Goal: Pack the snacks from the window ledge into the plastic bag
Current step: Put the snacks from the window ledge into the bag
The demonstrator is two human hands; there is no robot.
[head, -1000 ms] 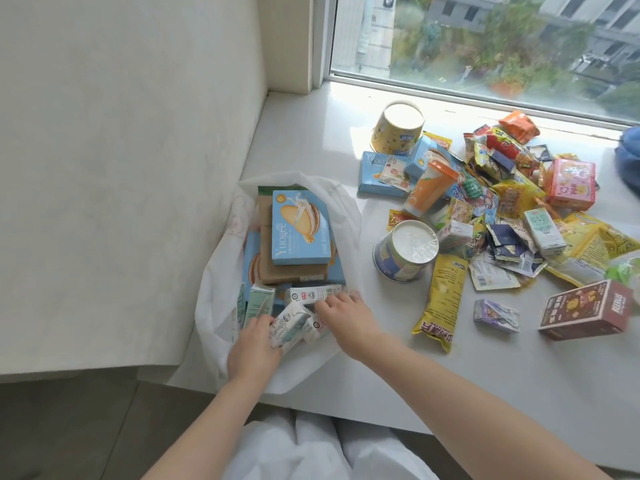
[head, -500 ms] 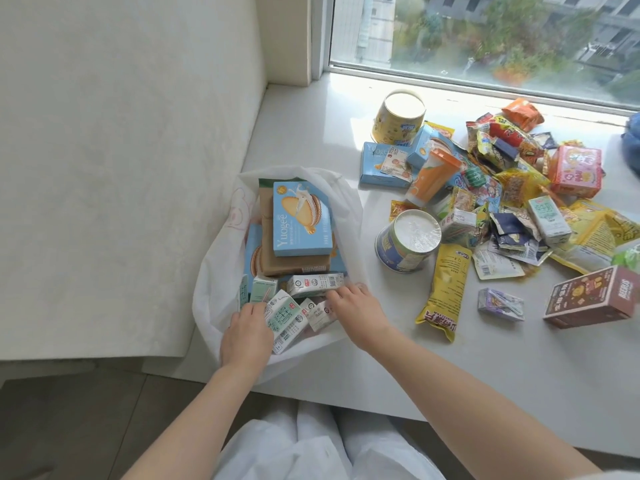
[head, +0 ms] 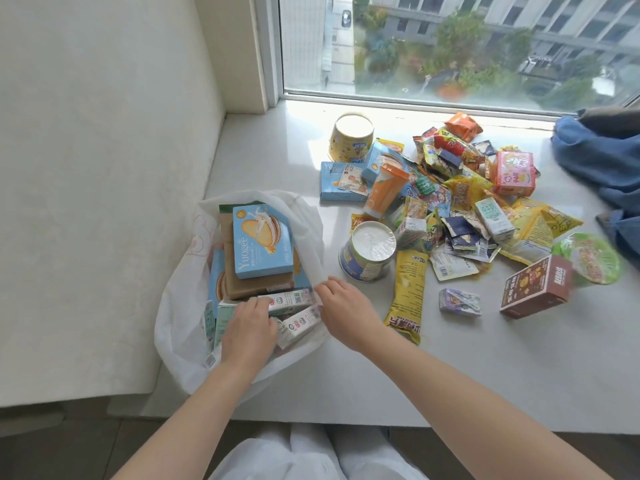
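Observation:
A white plastic bag (head: 180, 320) lies open at the ledge's near left. Inside it a light blue biscuit box (head: 261, 245) lies on a brown box, with several small white milk cartons (head: 289, 301) in front. My left hand (head: 247, 332) rests on those cartons, fingers curled over them. My right hand (head: 343, 310) pinches the bag's right rim. To the right on the ledge lie a blue tin (head: 369, 251), a long yellow snack packet (head: 407, 296), a small purple carton (head: 459, 301) and a brown box (head: 535, 287).
A heap of loose snack packets (head: 460, 188), an orange cup (head: 386, 192) and a yellow tub (head: 351, 136) fill the ledge's middle. Blue cloth (head: 602, 157) lies at the far right. A wall stands to the left, the window behind, and the ledge's front edge (head: 346, 426) near my knees.
My left hand has slid up onto the milk cartons in the bag. My right hand has shifted right from the cartons to the bag's rim.

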